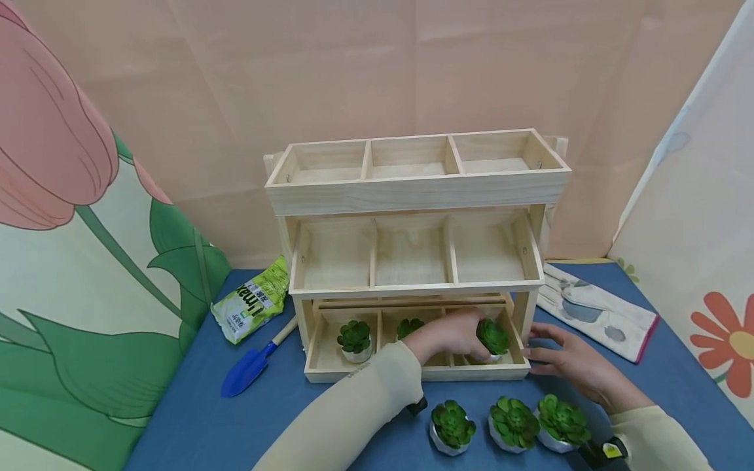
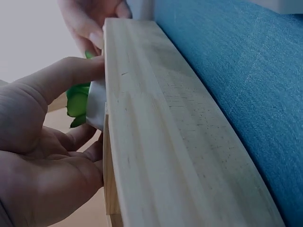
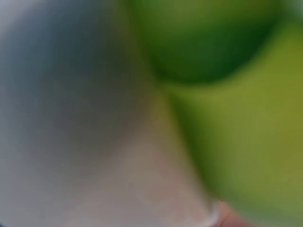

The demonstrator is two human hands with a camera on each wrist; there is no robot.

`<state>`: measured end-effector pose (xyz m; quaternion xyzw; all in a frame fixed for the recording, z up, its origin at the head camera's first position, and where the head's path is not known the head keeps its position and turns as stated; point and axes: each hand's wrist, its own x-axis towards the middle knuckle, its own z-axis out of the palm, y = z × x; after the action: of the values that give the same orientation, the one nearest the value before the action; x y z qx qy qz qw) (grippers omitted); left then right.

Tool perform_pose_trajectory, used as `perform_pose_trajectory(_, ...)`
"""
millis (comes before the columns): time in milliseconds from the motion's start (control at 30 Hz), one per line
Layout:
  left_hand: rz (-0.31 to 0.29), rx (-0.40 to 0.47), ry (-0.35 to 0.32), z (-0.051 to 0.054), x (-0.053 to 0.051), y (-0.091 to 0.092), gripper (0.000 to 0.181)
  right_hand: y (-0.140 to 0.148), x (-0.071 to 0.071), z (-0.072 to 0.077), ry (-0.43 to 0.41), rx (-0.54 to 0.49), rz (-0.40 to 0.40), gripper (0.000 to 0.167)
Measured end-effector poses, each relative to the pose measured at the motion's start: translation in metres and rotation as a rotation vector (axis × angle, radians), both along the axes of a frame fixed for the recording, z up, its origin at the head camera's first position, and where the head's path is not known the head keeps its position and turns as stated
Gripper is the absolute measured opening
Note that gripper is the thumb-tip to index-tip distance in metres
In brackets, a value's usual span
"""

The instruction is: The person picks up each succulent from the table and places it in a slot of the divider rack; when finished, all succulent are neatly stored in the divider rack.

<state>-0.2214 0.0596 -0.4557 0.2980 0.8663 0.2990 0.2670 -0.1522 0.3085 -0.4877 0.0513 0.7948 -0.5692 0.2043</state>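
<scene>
My left hand (image 1: 456,335) reaches into the right compartment of the bottom tray (image 1: 347,377) and grips a small succulent (image 1: 492,336) in a white pot. The left wrist view shows the thumb and fingers of this hand (image 2: 45,142) around the white pot (image 2: 96,104), beside the wooden front board (image 2: 147,118). My right hand (image 1: 568,363) touches the tray's right end with its fingers extended. One succulent (image 1: 355,337) stands in the left compartment, another (image 1: 409,327) in the middle one, partly hidden by my left hand. Blurred green leaves (image 3: 236,118) fill much of the right wrist view.
Three potted succulents (image 1: 452,425) (image 1: 514,422) (image 1: 562,418) stand on the blue cloth in front. A blue trowel (image 1: 247,371) and a green bag (image 1: 252,302) lie left of the wooden shelf (image 1: 418,193); white gloves (image 1: 595,311) lie to its right.
</scene>
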Motion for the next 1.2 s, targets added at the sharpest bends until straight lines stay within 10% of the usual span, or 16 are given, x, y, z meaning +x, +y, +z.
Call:
perform_pose_trajectory(533,0.041,-0.058,0.098,0.002,0.006,0.01,0.046,0.003,0.003,-0.001,0.002,-0.009,0.002,0.085)
perform_pose_trajectory(1200,0.074,-0.126,0.124,0.013,0.01,-0.001,0.075,0.001,0.0,-0.002,-0.001,-0.006,0.005,0.086)
